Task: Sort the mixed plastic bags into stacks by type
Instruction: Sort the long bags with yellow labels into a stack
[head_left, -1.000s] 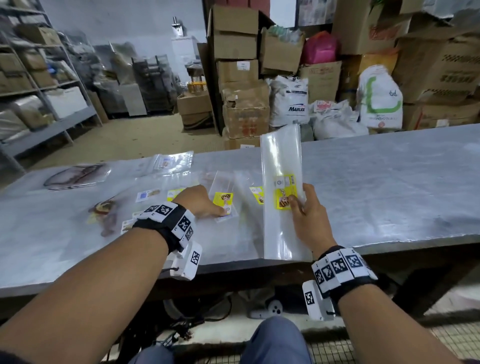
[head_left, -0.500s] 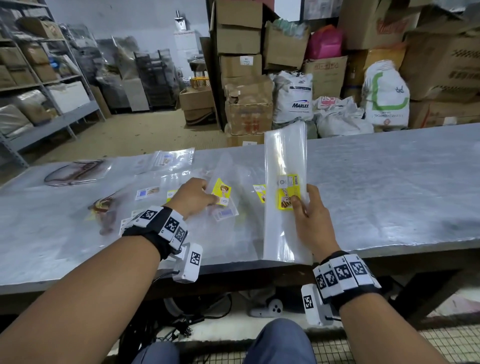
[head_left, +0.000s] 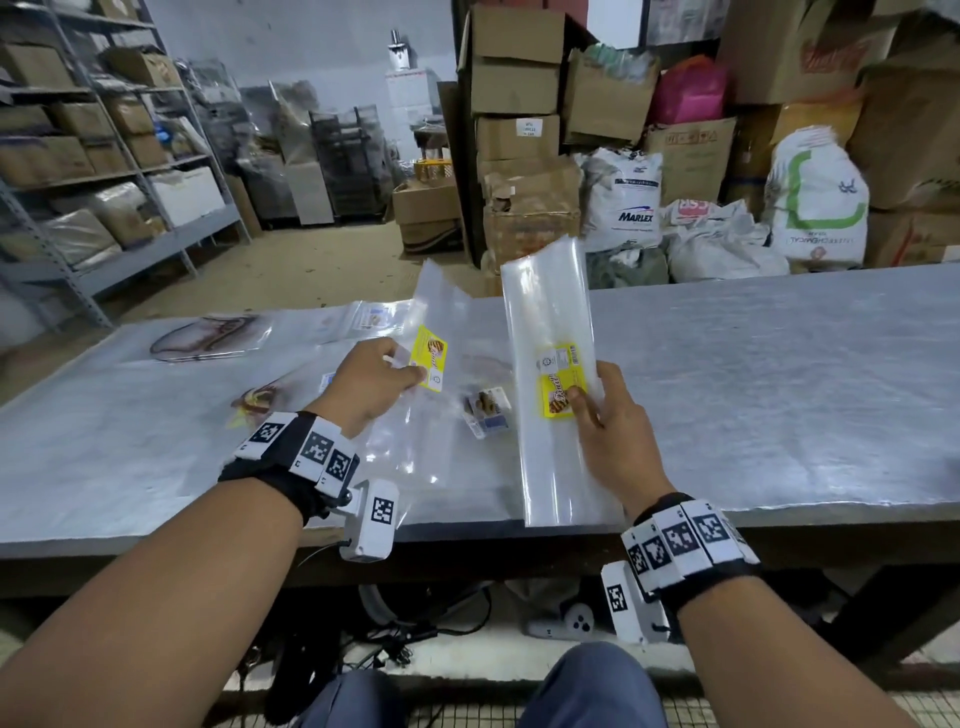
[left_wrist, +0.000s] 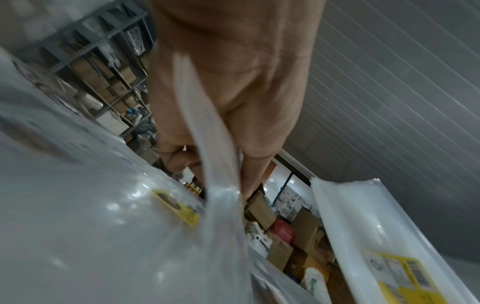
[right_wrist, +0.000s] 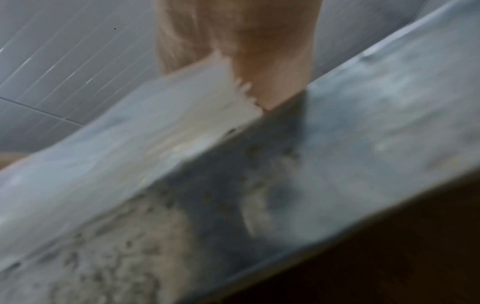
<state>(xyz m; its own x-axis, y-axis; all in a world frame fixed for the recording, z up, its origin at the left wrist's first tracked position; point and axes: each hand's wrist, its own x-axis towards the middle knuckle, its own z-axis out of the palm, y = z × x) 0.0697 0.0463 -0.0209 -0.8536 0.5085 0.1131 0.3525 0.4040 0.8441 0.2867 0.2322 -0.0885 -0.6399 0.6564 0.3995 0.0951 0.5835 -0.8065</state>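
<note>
My right hand (head_left: 592, 400) pinches a thick stack of long clear bags (head_left: 550, 312) with a yellow label (head_left: 558, 384), held upright over the table's front edge; the stack also shows in the left wrist view (left_wrist: 363, 230). My left hand (head_left: 384, 374) pinches a single clear bag with a yellow label (head_left: 428, 358), lifted off the table and tilted; that bag (left_wrist: 213, 164) runs between thumb and fingers. A small bag with a brown print (head_left: 485, 410) lies flat between the two hands. The right wrist view is blurred and shows only plastic (right_wrist: 182, 123) under my hand.
The grey table (head_left: 779, 374) carries more flat clear bags at the left: one with a dark oval print (head_left: 208, 335), one with red and yellow print (head_left: 257, 402), one with a small label (head_left: 376, 316). Cardboard boxes (head_left: 524, 208) and sacks (head_left: 621, 202) stand behind.
My left hand has picked a yellow-labelled bag up off the table and raised it. The right hand still holds its stack, lifted slightly.
</note>
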